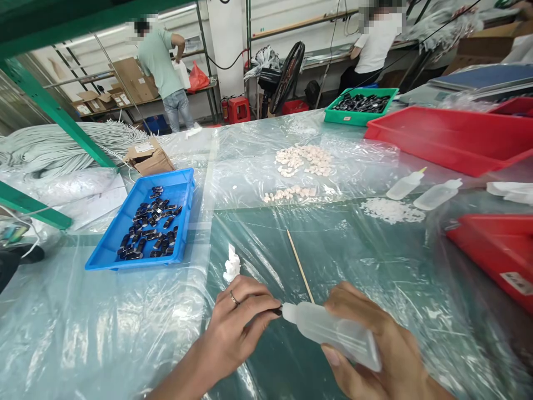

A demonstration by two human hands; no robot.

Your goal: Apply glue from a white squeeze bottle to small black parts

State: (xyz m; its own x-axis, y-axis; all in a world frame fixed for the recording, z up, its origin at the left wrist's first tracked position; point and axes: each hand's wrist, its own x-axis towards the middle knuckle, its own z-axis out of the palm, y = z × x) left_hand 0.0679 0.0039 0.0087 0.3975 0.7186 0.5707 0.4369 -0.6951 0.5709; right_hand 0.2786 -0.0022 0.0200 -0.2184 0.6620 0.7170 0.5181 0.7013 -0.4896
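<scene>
Between the thumb and fingers of my left hand (239, 319) is a small black part (276, 311), mostly hidden by the fingertips. My right hand (375, 339) grips a translucent squeeze bottle (333, 330), tilted so its nozzle end meets the black part. Whether the tip touches it I cannot tell. Just beyond my hands a thin wooden stick (298, 261) lies on the plastic-covered table. A crumpled white tissue (232, 264) sits near my left hand.
Black parts lie in a blue tray (185, 222) at left. Small beige pieces (303, 160) and white pieces (391, 211) are spread ahead, beside two more squeeze bottles (406, 184). Red trays (449, 133) and a green tray (353, 118) stand right. Two people are farther back.
</scene>
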